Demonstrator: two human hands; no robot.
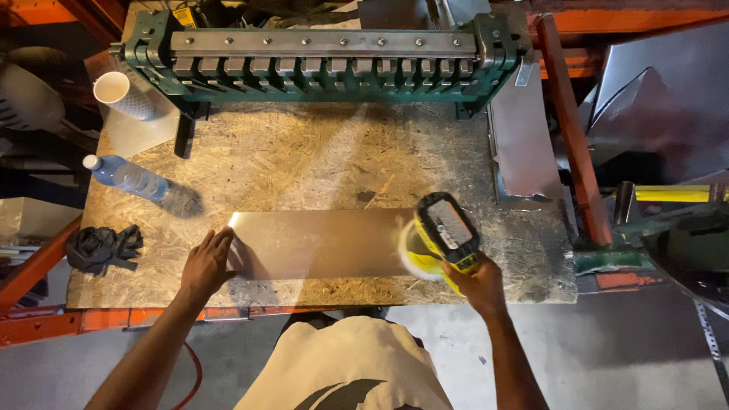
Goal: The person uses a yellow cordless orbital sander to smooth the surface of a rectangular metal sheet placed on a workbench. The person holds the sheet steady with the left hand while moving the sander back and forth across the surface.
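Desk edges: the desk (304,163) is a chipboard top; its near edge runs just under both hands, w/ an orange rail below it.
Free room: open board btw the metal sheet (319,243) and the green bending machine (326,57) at the far edge; left side has less room.
Left hand: left hand (206,262) comes over the near edge, palm down, fingers (222,241) together and flat, pressing on the sheet's left end.
Right hand: right hand (477,282) reaches in from the near-right, wrist straight, fingers closed around the handle of the yellow and black power tool (446,231).
Tool: it sits on the sheet's right end; its yellow pad looks blurred.
Sheet look: long thin rectangle, smooth, dull brown-grey shine, bright glint at far-left corner; lies flat, parallel to the near edge, approx. in the desk's middle-front.
Left side: paper cup (114,87), plastic water bottle (125,177) lying down, black crumpled gloves (102,247), all well apart from the sheet.
Right side: another grey metal piece (524,140) at the desk's right edge.
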